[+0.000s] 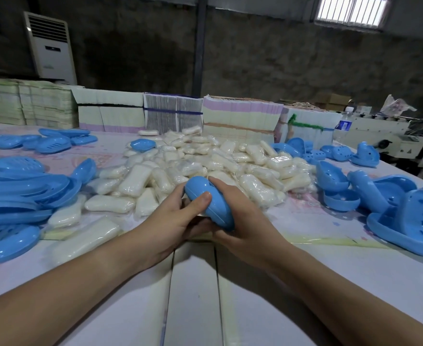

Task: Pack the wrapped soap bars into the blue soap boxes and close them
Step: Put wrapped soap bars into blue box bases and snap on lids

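Both hands meet at the middle of a white table (305,283), gripping one closed blue soap box (209,203) held just above the table edge of the soap heap. The left hand (173,221) curls round the box from the left, its thumb (200,199) pressed on the lid. The right hand (243,221) wraps the box from the right and beneath, fingers curled over its far end.

Directly behind the hands lies a large heap of wrapped soap bars (205,161), pale cream in clear film. One open blue box half (142,144) sits on the heap's far left side. Stacked blue box halves (13,193) crowd the table on the left, and more blue halves with drain holes (405,208) lie on the right.

Along the far edge stand bundles of flat printed cartons (240,118), tied with bands; their print is too small to read. A clear bottle with a blue label (345,121) stands at the right, its label unreadable. A tall white air conditioner (49,46) stands against the dark wall, beneath a barred window (352,10) at upper right.
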Tool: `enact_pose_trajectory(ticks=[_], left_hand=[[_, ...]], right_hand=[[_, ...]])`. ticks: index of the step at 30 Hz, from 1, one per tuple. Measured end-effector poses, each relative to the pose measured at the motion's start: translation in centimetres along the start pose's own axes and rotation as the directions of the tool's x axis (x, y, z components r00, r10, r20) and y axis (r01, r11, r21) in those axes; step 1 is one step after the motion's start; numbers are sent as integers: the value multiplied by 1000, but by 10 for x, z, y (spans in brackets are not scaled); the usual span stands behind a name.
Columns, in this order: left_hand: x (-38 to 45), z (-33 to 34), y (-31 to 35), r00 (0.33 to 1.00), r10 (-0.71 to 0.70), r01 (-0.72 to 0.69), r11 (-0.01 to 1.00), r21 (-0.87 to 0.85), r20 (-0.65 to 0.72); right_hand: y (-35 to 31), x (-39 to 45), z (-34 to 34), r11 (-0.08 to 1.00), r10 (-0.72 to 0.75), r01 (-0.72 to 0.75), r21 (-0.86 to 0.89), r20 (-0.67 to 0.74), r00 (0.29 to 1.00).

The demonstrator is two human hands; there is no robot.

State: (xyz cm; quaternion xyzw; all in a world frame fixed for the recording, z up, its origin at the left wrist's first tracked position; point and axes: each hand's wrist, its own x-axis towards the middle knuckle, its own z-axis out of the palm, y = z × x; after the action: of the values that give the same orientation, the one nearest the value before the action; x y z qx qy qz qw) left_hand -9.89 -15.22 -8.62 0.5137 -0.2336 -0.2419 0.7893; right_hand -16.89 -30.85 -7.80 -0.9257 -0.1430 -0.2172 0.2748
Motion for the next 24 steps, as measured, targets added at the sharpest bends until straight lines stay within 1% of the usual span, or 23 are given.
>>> enact_pose_trajectory(ticks=[2, 5, 7, 9, 10, 14, 16, 18, 21, 24], left_hand=[[1, -1, 3, 1000, 9, -9, 999, 33, -2], [-1, -3, 3, 1000, 16, -16, 994, 112, -3], [-1, -5, 2, 999, 27, -30, 991, 131, 28], [-2, -6, 2, 996, 61, -70, 987, 147, 69], [-2, -7, 2, 994, 78, -90, 981, 171, 77], [0, -9, -2, 988, 114, -139, 952, 274, 103], [3, -11, -4, 988, 104, -133, 945, 298, 110], [2, -10, -2, 992, 94, -117, 940, 320, 87], [3, -10, -2, 996, 83, -83, 950, 301, 11], [7, -14, -6, 999, 37, -38, 952, 305, 9]], right_hand=[[0, 2, -2, 1000, -16, 16, 0, -48, 999], [3, 1, -6, 1000, -4, 5, 31, -16, 1000], [4, -2, -8, 991, 23, -24, 129, 13, 1000], [3, -2, -10, 959, 85, -90, 270, 32, 996], [3, -2, -11, 945, 109, -115, 306, 36, 993], [4, -2, -16, 942, 137, -142, 304, 36, 990], [4, -2, -19, 951, 157, -154, 267, 13, 988], [5, -1, -27, 948, 211, -196, 250, -36, 977], [8, -1, -46, 898, 335, -280, 341, -115, 935], [14, -14, -71, 871, 425, -345, 349, -183, 887]])
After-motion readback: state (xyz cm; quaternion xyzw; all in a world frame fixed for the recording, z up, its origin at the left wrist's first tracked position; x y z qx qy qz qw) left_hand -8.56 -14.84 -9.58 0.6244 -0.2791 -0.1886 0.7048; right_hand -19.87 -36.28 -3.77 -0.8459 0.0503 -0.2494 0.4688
